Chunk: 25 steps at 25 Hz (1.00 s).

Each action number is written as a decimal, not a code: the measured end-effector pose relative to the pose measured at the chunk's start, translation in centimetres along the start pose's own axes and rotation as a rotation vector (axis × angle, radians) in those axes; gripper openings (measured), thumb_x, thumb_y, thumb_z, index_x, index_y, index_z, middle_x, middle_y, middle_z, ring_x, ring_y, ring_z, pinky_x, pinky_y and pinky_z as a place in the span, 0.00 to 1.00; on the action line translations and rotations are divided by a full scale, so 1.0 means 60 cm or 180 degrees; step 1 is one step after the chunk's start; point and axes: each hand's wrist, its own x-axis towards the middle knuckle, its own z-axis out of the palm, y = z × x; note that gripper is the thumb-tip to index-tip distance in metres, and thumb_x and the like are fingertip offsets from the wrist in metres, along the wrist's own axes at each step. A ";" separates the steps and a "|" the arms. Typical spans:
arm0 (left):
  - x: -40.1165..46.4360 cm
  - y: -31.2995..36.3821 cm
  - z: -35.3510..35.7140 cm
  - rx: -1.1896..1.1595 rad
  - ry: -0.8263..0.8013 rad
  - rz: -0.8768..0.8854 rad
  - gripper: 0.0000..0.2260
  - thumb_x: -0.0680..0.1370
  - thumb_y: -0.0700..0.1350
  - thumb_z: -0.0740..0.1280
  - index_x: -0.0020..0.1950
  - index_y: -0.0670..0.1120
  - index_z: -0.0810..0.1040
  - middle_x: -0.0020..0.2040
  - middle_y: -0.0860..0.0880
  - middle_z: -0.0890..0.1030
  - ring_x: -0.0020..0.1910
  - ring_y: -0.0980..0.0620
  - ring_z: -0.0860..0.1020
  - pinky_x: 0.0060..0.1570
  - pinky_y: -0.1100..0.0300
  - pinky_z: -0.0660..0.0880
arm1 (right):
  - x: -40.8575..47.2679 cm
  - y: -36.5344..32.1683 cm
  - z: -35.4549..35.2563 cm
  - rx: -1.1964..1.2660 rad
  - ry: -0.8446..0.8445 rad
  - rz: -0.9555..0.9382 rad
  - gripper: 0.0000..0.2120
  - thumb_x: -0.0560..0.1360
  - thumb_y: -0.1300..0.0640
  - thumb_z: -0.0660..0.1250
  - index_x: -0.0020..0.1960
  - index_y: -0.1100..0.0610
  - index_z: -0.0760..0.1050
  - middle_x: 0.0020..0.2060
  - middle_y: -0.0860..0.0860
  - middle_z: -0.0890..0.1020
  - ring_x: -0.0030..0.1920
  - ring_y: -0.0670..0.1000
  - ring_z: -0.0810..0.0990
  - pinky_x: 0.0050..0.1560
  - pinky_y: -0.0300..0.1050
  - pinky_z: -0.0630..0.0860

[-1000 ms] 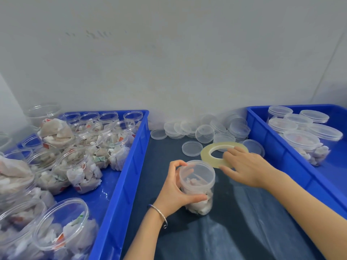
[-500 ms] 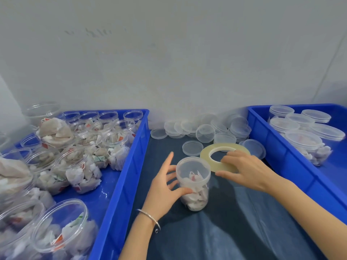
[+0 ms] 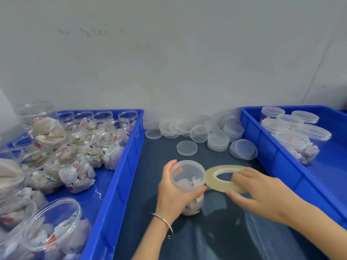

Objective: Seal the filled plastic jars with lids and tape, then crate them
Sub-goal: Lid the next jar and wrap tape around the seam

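Observation:
A clear plastic jar filled with white packets, a lid on top, stands on the dark table between two blue crates. My left hand grips the jar around its upper side, thumb in front. A flat yellowish tape roll is held right beside the jar's rim. My right hand holds the roll, fingers over its top and thumb under its near edge.
The left blue crate holds several open filled jars. The right blue crate holds several lidded jars. Loose clear lids lie stacked against the wall, with one single lid nearer. A grey wall closes the back.
My left hand went from open fingers beside the jar to a grip around it. My right hand brought the tape roll closer, up against the jar.

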 end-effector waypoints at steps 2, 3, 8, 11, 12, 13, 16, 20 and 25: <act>0.003 0.000 -0.017 0.0024 -0.0232 0.0044 0.38 0.57 0.45 0.84 0.63 0.52 0.71 0.56 0.59 0.78 0.55 0.67 0.75 0.54 0.72 0.71 | -0.007 0.012 -0.007 0.0087 -0.0168 -0.0020 0.21 0.73 0.32 0.48 0.44 0.47 0.68 0.41 0.42 0.72 0.47 0.39 0.68 0.39 0.37 0.71; 0.005 0.000 -0.027 0.0027 -0.0310 0.0058 0.37 0.57 0.43 0.84 0.62 0.51 0.72 0.56 0.57 0.79 0.55 0.66 0.76 0.54 0.71 0.72 | -0.009 0.022 -0.012 0.0215 -0.0366 -0.0035 0.21 0.73 0.31 0.48 0.45 0.46 0.69 0.41 0.42 0.72 0.48 0.37 0.68 0.42 0.36 0.71; 0.019 -0.005 -0.084 0.0082 -0.0774 0.0064 0.37 0.56 0.43 0.84 0.62 0.51 0.74 0.55 0.57 0.81 0.58 0.61 0.77 0.55 0.67 0.73 | -0.028 0.070 -0.028 0.2158 -0.1276 -0.0245 0.27 0.77 0.34 0.47 0.46 0.52 0.77 0.44 0.39 0.77 0.51 0.37 0.74 0.52 0.32 0.67; 0.016 -0.002 -0.093 0.0172 -0.1035 0.0092 0.38 0.55 0.49 0.82 0.63 0.51 0.73 0.57 0.61 0.79 0.60 0.62 0.76 0.55 0.69 0.72 | -0.041 0.072 -0.019 0.3304 -0.1569 -0.0310 0.25 0.76 0.37 0.49 0.36 0.53 0.73 0.32 0.49 0.76 0.38 0.49 0.74 0.44 0.37 0.68; 0.014 -0.001 -0.093 0.0202 -0.1075 0.0118 0.39 0.55 0.49 0.82 0.64 0.51 0.72 0.59 0.60 0.78 0.61 0.62 0.75 0.55 0.69 0.72 | -0.042 0.072 -0.021 0.3267 -0.1516 -0.0264 0.24 0.76 0.35 0.50 0.33 0.51 0.69 0.30 0.50 0.73 0.35 0.49 0.72 0.42 0.38 0.67; 0.013 0.000 -0.091 0.0222 -0.1074 0.0142 0.39 0.56 0.47 0.83 0.65 0.51 0.72 0.61 0.58 0.78 0.61 0.63 0.75 0.56 0.70 0.71 | -0.042 0.074 -0.023 0.3043 -0.1385 -0.0210 0.24 0.75 0.32 0.51 0.33 0.49 0.66 0.30 0.48 0.70 0.33 0.48 0.68 0.40 0.39 0.66; 0.011 -0.001 -0.084 0.0181 -0.0876 0.0161 0.38 0.57 0.42 0.83 0.63 0.51 0.72 0.62 0.52 0.76 0.58 0.62 0.76 0.53 0.69 0.73 | -0.037 0.093 -0.031 0.1062 -0.0547 -0.0383 0.26 0.72 0.26 0.44 0.36 0.47 0.64 0.31 0.47 0.68 0.32 0.45 0.65 0.49 0.43 0.67; 0.010 -0.004 -0.084 0.0086 -0.0765 0.0109 0.36 0.58 0.40 0.83 0.63 0.51 0.73 0.61 0.51 0.77 0.57 0.62 0.77 0.51 0.69 0.74 | -0.022 0.084 -0.039 -0.0725 0.0587 -0.0599 0.24 0.72 0.28 0.45 0.36 0.43 0.69 0.31 0.39 0.71 0.37 0.37 0.72 0.59 0.52 0.67; 0.005 -0.007 -0.092 0.0078 -0.1156 0.0072 0.40 0.58 0.42 0.82 0.66 0.53 0.70 0.62 0.56 0.77 0.63 0.60 0.74 0.56 0.66 0.73 | 0.021 0.056 -0.025 -0.0896 0.0428 -0.0156 0.33 0.67 0.28 0.32 0.41 0.47 0.68 0.37 0.43 0.70 0.42 0.44 0.70 0.44 0.44 0.67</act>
